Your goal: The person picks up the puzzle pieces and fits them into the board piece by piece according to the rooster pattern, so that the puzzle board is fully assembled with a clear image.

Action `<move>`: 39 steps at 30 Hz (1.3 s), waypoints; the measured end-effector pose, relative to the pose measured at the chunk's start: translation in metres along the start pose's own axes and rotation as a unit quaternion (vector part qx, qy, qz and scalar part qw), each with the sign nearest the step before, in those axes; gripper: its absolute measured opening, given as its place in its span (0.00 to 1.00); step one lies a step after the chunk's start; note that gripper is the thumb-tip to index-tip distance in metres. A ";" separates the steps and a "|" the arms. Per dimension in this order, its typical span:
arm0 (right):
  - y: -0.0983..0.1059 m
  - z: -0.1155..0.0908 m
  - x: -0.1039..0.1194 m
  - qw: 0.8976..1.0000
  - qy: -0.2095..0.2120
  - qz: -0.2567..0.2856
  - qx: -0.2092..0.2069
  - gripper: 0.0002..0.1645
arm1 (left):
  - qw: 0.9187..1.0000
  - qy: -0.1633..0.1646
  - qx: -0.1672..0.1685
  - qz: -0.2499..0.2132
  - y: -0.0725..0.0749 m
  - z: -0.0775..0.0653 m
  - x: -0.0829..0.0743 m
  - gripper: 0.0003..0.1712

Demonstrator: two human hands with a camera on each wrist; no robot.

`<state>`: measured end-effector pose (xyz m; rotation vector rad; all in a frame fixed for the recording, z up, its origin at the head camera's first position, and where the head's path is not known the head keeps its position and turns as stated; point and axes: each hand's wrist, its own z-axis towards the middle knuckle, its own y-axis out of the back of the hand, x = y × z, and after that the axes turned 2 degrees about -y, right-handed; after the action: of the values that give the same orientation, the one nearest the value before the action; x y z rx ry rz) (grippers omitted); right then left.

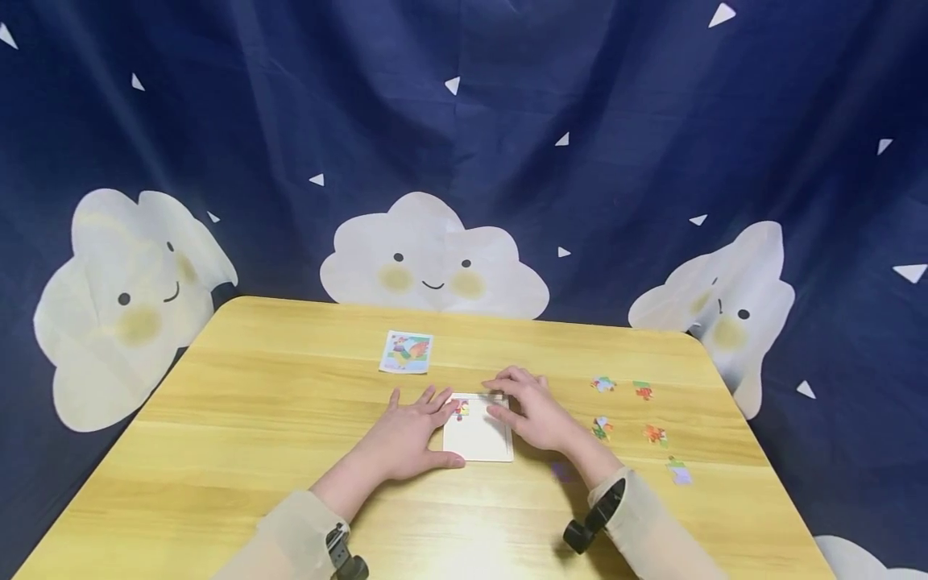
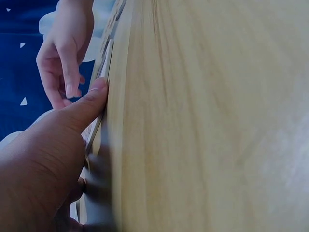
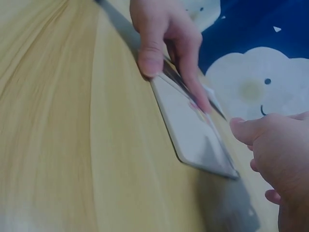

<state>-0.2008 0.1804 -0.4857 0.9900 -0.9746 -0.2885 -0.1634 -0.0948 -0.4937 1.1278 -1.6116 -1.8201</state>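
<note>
A white square puzzle tray lies flat on the table, with one colourful jigsaw piece in its upper left corner. My left hand rests along the tray's left side, fingers spread. Its thumb is at the near left corner and its index fingertip right at the piece. In the right wrist view this thumb and finger lie on the tray. Over the tray's far right part hovers my right hand, fingers loosely bent, nothing visible between thumb and fingers.
Several loose jigsaw pieces lie scattered to the right, a purple one beside the right forearm. Behind the tray lies a small picture card. The wooden table ends at a dark blue curtain with clouds.
</note>
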 end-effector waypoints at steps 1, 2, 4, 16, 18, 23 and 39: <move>0.002 -0.002 -0.002 1.000 -0.001 0.003 -0.002 0.25 | 1.000 0.001 0.000 -0.002 0.000 0.000 0.000 0.59; 0.004 -0.004 -0.003 1.000 -0.002 0.005 -0.003 0.25 | 1.000 0.002 0.000 -0.004 0.000 -0.001 0.000 0.59; 0.009 -0.008 -0.006 1.000 -0.005 0.008 -0.009 0.25 | 1.000 0.002 0.000 -0.007 0.000 -0.002 0.000 0.59; 0.035 -0.029 -0.021 0.999 -0.026 0.000 -0.036 0.27 | 1.000 0.000 -0.004 -0.014 0.000 -0.002 0.001 0.58; 0.038 -0.032 -0.024 0.999 -0.027 -0.002 -0.041 0.27 | 1.000 0.000 -0.004 -0.014 0.000 -0.002 0.001 0.58; 0.045 -0.039 -0.033 0.998 -0.027 -0.005 -0.048 0.26 | 1.000 -0.001 -0.006 -0.014 -0.001 -0.002 0.001 0.58; 0.064 -0.056 -0.065 0.994 -0.048 -0.049 -0.079 0.25 | 1.000 -0.003 -0.007 -0.013 -0.003 -0.002 0.001 0.59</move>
<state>-0.2058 0.2871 -0.4804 0.8875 -0.9763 -0.4929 -0.1624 -0.0963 -0.4967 1.1429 -1.5928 -1.8501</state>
